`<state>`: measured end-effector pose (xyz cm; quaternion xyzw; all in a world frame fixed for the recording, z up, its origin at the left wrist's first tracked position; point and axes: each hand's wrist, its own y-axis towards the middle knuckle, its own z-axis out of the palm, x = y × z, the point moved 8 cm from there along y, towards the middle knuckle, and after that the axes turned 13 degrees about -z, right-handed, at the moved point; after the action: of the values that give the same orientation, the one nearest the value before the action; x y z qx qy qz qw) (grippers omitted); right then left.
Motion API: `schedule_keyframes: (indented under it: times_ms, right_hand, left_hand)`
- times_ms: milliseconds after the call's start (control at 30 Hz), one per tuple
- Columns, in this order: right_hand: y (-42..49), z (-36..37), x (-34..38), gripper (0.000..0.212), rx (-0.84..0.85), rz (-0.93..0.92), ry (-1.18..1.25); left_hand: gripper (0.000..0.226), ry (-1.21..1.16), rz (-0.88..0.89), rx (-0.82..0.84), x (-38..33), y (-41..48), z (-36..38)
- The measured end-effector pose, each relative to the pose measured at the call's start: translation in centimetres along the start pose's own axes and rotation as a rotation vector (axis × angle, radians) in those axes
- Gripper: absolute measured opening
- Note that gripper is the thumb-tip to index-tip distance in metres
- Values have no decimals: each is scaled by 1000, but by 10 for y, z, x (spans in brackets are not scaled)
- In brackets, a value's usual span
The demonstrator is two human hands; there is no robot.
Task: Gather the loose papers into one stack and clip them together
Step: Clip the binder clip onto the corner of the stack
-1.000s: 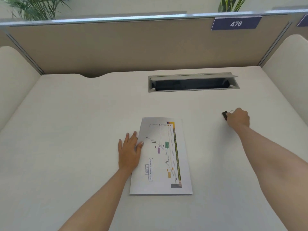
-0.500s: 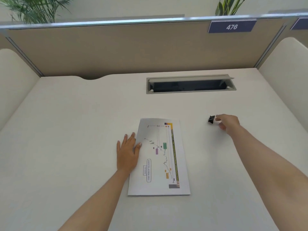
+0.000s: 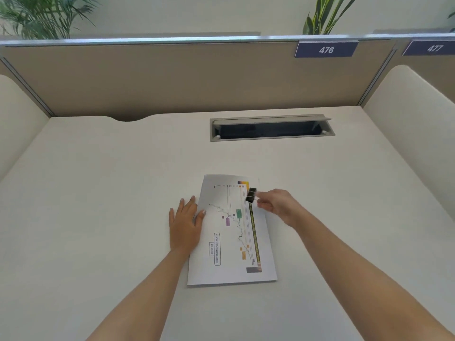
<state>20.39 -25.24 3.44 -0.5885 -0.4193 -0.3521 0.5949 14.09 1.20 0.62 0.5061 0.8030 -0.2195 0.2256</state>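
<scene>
Papers (image 3: 231, 232) lie lengthwise toward the desk's (image 3: 98, 193) far edge; our left hand (image 3: 185, 225) rests flat, right hand (image 3: 275, 204) pinches a binder clip (image 3: 251, 195), seemingly above them.

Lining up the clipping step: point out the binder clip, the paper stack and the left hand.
binder clip (image 3: 251, 194), head view, black body.
paper stack (image 3: 222, 271), head view, blank lower margin.
left hand (image 3: 185, 225), head view, back of hand.
</scene>
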Motion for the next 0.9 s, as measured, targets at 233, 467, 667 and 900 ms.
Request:
schedule_keyframes:
  times_ms: [233,467,667,900]
  right_hand:
    - [-27,38,-22,49,-31,-27,-222]
    - [-50,44,-20,45,-187,-169,-293]
    - [-62,50,-18,50,-195,-261,-361]
    - [-70,55,-16,48,-151,-333,-417]
  left_hand:
    - [47,5,8,11,3,1,2]
    - [44,-60,16,11,5,0,1]
    - [17,-204,113,-87,-1,-8,-11]
    - [26,-177,107,-165,-4,-13,-21]
